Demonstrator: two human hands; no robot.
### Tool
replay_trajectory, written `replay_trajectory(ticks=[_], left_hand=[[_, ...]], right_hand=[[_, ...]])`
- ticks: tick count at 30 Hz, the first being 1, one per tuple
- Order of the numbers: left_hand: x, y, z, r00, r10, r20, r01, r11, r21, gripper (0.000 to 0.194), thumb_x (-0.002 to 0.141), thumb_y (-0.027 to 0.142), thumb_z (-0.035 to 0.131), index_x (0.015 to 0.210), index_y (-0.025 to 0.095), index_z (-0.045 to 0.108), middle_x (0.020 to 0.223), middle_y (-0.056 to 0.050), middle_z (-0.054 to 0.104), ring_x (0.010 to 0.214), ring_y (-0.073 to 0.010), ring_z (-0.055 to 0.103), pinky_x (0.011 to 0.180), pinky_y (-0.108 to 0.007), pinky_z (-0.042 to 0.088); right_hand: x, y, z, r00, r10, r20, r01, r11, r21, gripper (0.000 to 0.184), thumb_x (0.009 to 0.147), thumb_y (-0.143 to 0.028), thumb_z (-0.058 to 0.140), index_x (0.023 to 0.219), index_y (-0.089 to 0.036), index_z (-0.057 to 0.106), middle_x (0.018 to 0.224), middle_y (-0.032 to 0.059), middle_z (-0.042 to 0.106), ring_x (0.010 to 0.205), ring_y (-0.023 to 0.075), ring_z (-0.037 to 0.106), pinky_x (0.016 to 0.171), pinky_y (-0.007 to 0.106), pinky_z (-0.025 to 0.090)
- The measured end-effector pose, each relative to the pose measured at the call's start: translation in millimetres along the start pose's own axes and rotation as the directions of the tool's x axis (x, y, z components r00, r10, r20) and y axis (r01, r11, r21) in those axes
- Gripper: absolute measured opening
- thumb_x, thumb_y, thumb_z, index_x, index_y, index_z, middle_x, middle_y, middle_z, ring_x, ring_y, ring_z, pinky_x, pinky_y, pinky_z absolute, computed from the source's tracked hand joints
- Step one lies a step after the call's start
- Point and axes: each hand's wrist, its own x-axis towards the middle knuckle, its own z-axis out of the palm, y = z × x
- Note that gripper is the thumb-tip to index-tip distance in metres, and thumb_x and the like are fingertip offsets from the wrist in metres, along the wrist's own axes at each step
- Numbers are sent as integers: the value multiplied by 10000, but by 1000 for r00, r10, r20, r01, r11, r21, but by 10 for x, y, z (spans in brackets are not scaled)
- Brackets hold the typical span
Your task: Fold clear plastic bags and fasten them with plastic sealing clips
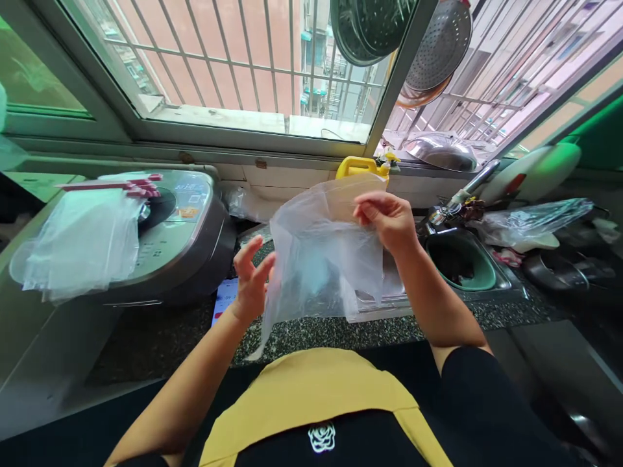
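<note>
A clear plastic bag (318, 256) hangs in front of me above the dark speckled counter (160, 337). My right hand (387, 220) pinches the bag's upper edge, fingers closed on the film. My left hand (250, 282) is at the bag's left side with fingers spread and curled, touching its edge. The bag looks empty and crumpled, its lower corner trailing down toward the counter's front edge.
A silver rice cooker (187, 240) stands at left with more clear bags (80, 246) draped over it. A sink with a green basin (462, 263) and a tap (470, 188) lies at right. A yellow bottle (363, 167) stands by the window. Strainers (438, 48) hang above.
</note>
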Motion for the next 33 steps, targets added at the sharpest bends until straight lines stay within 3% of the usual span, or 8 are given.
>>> replay_trajectory(ticks=[2, 5, 10, 13, 19, 25, 28, 33], left_hand=[[18, 47, -83, 974, 227, 4, -226, 972, 66, 452, 670, 179, 646, 1066, 369, 540, 1213, -27, 486, 1129, -231, 464, 944, -403, 396], [242, 225, -235, 865, 487, 122, -498, 861, 98, 484, 634, 160, 702, 1016, 432, 580, 1170, 36, 573, 1129, -214, 482, 992, -371, 350], [628, 468, -389, 742, 429, 515, -446, 890, -99, 145, 697, 236, 662, 775, 356, 641, 1025, 78, 701, 1030, -198, 585, 976, -345, 357], [743, 555, -387, 793, 277, 543, -256, 960, -117, 38, 692, 289, 657, 676, 313, 634, 906, 37, 727, 970, -230, 616, 991, -404, 347], [911, 697, -319, 937, 19, 349, 22, 993, -112, 123, 651, 303, 719, 609, 258, 611, 646, 17, 659, 750, -203, 607, 986, -450, 355], [1021, 744, -255, 970, 213, 115, -228, 963, 143, 153, 759, 264, 629, 621, 215, 583, 821, -12, 696, 789, -181, 599, 890, -384, 415], [1047, 764, -221, 946, 302, 122, -325, 899, 293, 184, 785, 249, 597, 612, 204, 555, 960, -39, 701, 907, -200, 607, 868, -367, 429], [1071, 780, -213, 896, 404, 183, -444, 818, 366, 193, 819, 224, 552, 627, 202, 542, 673, -2, 669, 638, -147, 580, 787, -327, 455]], right_hand=[[78, -4, -58, 1000, 9, 23, -9, 1000, 24, 318, 748, -510, 652, 808, -198, 646, 637, -22, 581, 520, 73, 491, 499, 231, 435], [167, 8, -117, 998, 17, 55, -20, 998, 55, 338, 735, -524, 658, 807, -194, 631, 633, -27, 576, 518, 68, 490, 481, 215, 420], [202, 9, -139, 997, 29, 77, -35, 996, 78, 292, 753, -469, 653, 851, -197, 613, 657, -25, 584, 528, 66, 498, 480, 209, 418], [101, -50, -78, 998, 27, 64, -30, 998, 55, 234, 758, -415, 643, 853, -203, 616, 707, -10, 620, 568, 80, 532, 524, 232, 461], [-232, -187, 131, 993, -66, 100, 63, 997, 37, 125, 792, -317, 606, 838, -227, 679, 842, 12, 674, 746, 127, 601, 731, 304, 515], [-415, -210, 248, 984, -71, 163, 64, 997, 51, 207, 818, -371, 579, 855, -213, 708, 809, 27, 674, 744, 140, 598, 692, 299, 507], [-469, -234, 280, 986, -54, 159, 40, 995, 92, 233, 807, -388, 590, 867, -203, 717, 806, 31, 677, 729, 139, 600, 674, 293, 505], [-504, -262, 253, 984, -82, 159, 65, 992, 111, 291, 841, -441, 553, 873, -207, 722, 824, 35, 692, 765, 146, 623, 728, 301, 501]])
